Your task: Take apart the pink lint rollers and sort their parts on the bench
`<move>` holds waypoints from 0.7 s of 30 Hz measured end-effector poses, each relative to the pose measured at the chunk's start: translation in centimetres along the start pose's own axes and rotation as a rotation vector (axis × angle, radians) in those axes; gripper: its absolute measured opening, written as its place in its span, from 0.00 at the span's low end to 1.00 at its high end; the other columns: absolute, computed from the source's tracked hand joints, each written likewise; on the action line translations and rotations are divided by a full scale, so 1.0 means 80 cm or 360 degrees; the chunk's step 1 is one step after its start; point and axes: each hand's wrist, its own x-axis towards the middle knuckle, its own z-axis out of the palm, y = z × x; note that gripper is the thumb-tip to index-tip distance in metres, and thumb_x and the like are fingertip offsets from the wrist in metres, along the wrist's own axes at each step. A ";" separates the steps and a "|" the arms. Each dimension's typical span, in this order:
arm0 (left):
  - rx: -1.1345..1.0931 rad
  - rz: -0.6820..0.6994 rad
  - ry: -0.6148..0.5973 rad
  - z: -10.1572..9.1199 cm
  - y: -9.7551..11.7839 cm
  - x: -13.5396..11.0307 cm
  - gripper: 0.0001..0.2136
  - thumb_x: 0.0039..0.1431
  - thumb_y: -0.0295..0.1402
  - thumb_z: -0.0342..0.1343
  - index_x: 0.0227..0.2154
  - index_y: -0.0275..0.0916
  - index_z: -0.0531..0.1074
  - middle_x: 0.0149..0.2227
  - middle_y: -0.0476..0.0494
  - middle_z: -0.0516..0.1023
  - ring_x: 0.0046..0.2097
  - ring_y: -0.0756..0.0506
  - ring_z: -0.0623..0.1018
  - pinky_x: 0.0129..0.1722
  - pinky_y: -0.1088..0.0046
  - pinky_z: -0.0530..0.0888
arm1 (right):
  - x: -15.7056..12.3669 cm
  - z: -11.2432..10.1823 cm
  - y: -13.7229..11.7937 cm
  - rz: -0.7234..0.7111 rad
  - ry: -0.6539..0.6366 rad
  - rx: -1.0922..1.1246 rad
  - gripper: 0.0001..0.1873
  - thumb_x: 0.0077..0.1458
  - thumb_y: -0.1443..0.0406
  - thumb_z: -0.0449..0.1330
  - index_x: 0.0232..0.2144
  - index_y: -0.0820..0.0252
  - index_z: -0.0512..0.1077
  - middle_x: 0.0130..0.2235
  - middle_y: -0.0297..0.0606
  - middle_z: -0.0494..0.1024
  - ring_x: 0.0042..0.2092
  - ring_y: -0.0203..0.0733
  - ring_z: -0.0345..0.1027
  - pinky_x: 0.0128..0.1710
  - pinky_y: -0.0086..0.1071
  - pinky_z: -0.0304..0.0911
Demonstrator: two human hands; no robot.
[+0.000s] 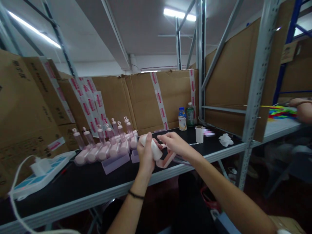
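My left hand [145, 154] is wrapped round a white, smooth, rounded cylinder [155, 150], holding it tilted above the front edge of the table. Just to the right, my right hand [175, 144] has its fingers bent together close to the cylinder. Whatever lies between those fingertips is hidden. Below them hangs a pale pink angular bracket-like piece [167, 161]; its upper end goes out of sight beneath my right hand, and I cannot tell whether it joins the cylinder. Left of my hands, several pink cylinders [114, 150] stand in a row with clear, ring-capped tubes [100, 135].
Lilac trays [115, 163] lie before the row. At left is a white power strip [44, 172] with a cable. A blue-capped bottle [182, 119], green bottle [189, 115], white cup [199, 134] and crumpled tissue [226, 140] stand right. A metal post [253, 81] rises beside another person's arm [303, 109].
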 end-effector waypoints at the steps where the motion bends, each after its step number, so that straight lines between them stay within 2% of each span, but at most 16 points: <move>1: -0.0060 -0.0052 0.0077 0.004 -0.005 0.014 0.23 0.54 0.56 0.64 0.34 0.41 0.67 0.24 0.54 0.73 0.21 0.50 0.74 0.23 0.76 0.72 | 0.002 -0.007 0.003 -0.0030 0.0045 -0.0067 0.25 0.63 0.50 0.54 0.21 0.60 0.68 0.19 0.30 0.63 0.22 0.34 0.57 0.22 0.29 0.48; 3: -0.0163 -0.0170 0.0220 0.008 -0.012 0.039 0.25 0.54 0.59 0.62 0.33 0.40 0.65 0.24 0.53 0.73 0.21 0.49 0.76 0.22 0.74 0.74 | 0.000 -0.018 0.016 -0.0109 0.0169 -0.0192 0.27 0.64 0.48 0.53 0.21 0.60 0.67 0.20 0.30 0.63 0.22 0.35 0.57 0.22 0.29 0.48; 6: -0.0279 -0.0335 0.0346 0.008 -0.022 0.069 0.24 0.55 0.56 0.63 0.34 0.40 0.65 0.25 0.51 0.73 0.21 0.47 0.77 0.23 0.72 0.76 | -0.012 -0.032 0.043 -0.0204 0.0300 -0.0343 0.29 0.66 0.47 0.50 0.21 0.60 0.66 0.21 0.31 0.63 0.24 0.36 0.59 0.24 0.29 0.49; 10: -0.0404 -0.0450 0.0284 0.009 -0.035 0.096 0.20 0.61 0.53 0.56 0.37 0.40 0.65 0.25 0.49 0.74 0.23 0.45 0.78 0.24 0.69 0.77 | -0.029 -0.043 0.075 -0.0363 0.0374 -0.0597 0.28 0.70 0.50 0.47 0.24 0.60 0.68 0.23 0.33 0.66 0.27 0.37 0.60 0.28 0.30 0.50; 12: -0.0447 -0.0463 0.0191 0.011 -0.042 0.105 0.20 0.62 0.54 0.54 0.37 0.40 0.66 0.25 0.48 0.75 0.24 0.45 0.79 0.26 0.68 0.78 | -0.035 -0.043 0.090 -0.0443 0.0342 -0.0742 0.26 0.71 0.53 0.49 0.24 0.59 0.68 0.23 0.33 0.66 0.27 0.37 0.59 0.30 0.31 0.51; 15: -0.0449 -0.0436 0.0085 0.012 -0.051 0.113 0.20 0.62 0.52 0.58 0.40 0.40 0.67 0.28 0.48 0.75 0.27 0.45 0.80 0.30 0.68 0.79 | -0.036 -0.039 0.114 -0.0560 0.0229 -0.0946 0.20 0.69 0.58 0.52 0.25 0.59 0.67 0.26 0.35 0.69 0.29 0.39 0.61 0.33 0.32 0.52; 18: -0.0398 -0.0350 0.0032 0.011 -0.059 0.121 0.18 0.62 0.47 0.62 0.45 0.40 0.67 0.31 0.51 0.75 0.28 0.48 0.78 0.32 0.69 0.79 | -0.030 -0.035 0.135 -0.0663 0.0118 -0.1080 0.15 0.68 0.60 0.54 0.28 0.58 0.67 0.32 0.40 0.73 0.35 0.44 0.65 0.37 0.33 0.56; 21: -0.0326 -0.0268 -0.0016 0.008 -0.064 0.132 0.14 0.66 0.40 0.61 0.48 0.38 0.69 0.35 0.49 0.76 0.31 0.49 0.78 0.33 0.70 0.78 | -0.025 -0.036 0.145 -0.0738 0.0010 -0.1120 0.13 0.67 0.61 0.56 0.29 0.57 0.66 0.34 0.40 0.73 0.38 0.45 0.66 0.41 0.35 0.60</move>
